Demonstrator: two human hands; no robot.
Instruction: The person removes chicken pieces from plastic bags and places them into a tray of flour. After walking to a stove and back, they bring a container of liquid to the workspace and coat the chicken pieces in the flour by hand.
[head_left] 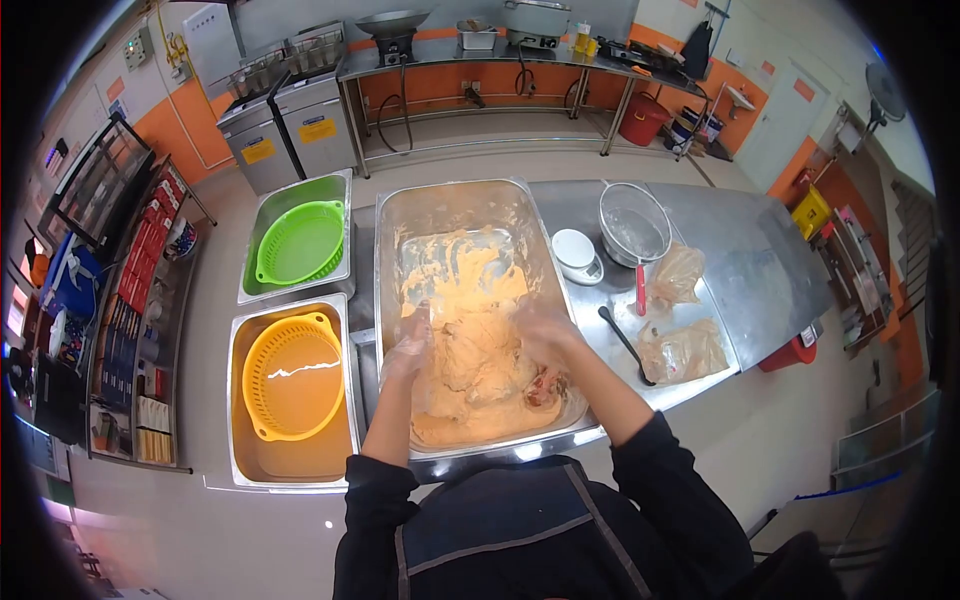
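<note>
A deep metal tray (455,205) stands on the steel table, holding orange-tinted powder (470,345) heaped toward its near half. My left hand (410,342) is at the tray's left side, coated in powder, beside the heap. At the right, my right hand (543,328) is over the powder, blurred and dusted, its fingers partly hidden. A reddish piece that looks like raw meat (546,388) shows at the tray's right, just below my right hand. Whether either hand grips anything is not clear.
Left of the tray are a green basket (300,243) and a yellow basket (292,376), each in a metal pan. To the right sit a white scale (577,256), a sieve (636,224), a black spoon (627,345) and plastic bags (684,352).
</note>
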